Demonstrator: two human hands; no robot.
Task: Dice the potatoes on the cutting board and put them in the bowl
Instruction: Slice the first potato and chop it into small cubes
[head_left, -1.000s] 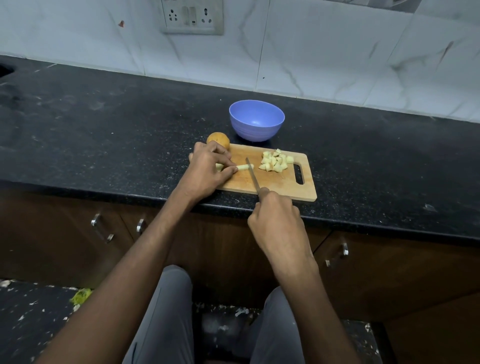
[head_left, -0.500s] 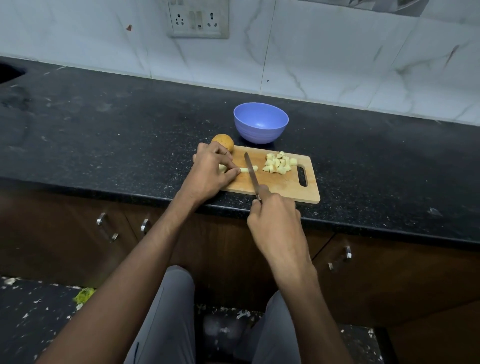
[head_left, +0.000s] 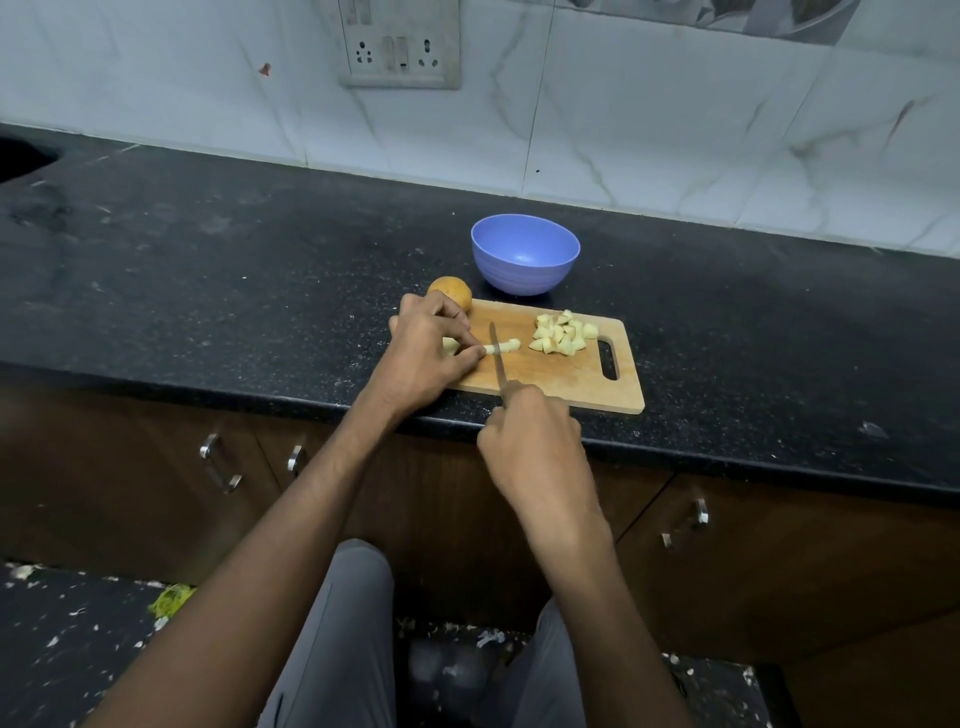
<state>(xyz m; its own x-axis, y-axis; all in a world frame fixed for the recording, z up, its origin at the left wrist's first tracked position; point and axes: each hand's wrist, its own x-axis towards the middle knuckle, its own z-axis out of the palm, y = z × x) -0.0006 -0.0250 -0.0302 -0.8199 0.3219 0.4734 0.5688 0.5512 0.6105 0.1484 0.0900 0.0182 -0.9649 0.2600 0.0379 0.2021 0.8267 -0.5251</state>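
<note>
A wooden cutting board (head_left: 561, 382) lies at the counter's front edge. My left hand (head_left: 428, 348) pinches a pale potato strip (head_left: 506, 345) down on the board's left part. My right hand (head_left: 532, 441) grips a knife (head_left: 498, 358) whose blade crosses the strip. A pile of diced potato (head_left: 563, 332) sits near the board's handle slot. A whole unpeeled potato (head_left: 451, 293) rests at the board's far left corner, partly behind my left hand. The blue bowl (head_left: 524, 254) stands just behind the board and looks empty.
The black stone counter (head_left: 208, 270) stretches left and right of the board. A tiled wall with a socket plate (head_left: 400, 44) rises behind it. Brown cabinet doors with metal handles (head_left: 221, 462) are below. My legs are close to the cabinets.
The knife blade has shifted a little left along the strip, closer to my left fingertips. The camera view has tilted slightly; both hands stay on the board.
</note>
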